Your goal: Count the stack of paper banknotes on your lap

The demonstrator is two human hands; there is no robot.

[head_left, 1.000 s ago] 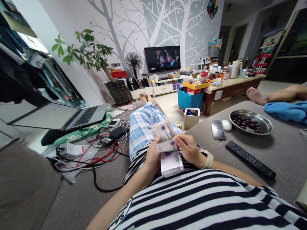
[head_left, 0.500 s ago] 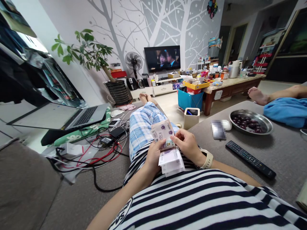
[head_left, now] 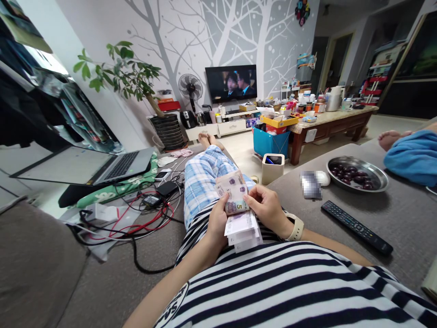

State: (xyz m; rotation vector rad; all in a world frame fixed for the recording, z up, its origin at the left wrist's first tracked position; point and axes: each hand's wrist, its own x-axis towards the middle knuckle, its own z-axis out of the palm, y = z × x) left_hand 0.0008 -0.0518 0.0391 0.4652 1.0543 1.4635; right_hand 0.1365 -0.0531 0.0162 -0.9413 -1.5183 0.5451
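- I see a blurred patch over the television (head_left: 231, 83) picture.
- A second blurred patch (head_left: 310, 184) covers something on the sofa (head_left: 392, 218), just beside the bowl (head_left: 377, 175).
- My left hand (head_left: 218, 223) has its fingers hidden behind the banknotes (head_left: 235, 197).
- Another person's foot (head_left: 391, 138) vanishes behind a blue cloth (head_left: 413, 157), which the right edge cuts off.
- The clutter on the table (head_left: 334, 123) is too small to tell.

Far beyond the fingers (head_left: 255, 199), a grey wall (head_left: 191, 36) with white trees backs a television (head_left: 231, 83). A cluttered wooden table (head_left: 336, 124) stands to their right, a potted plant (head_left: 136, 82) left
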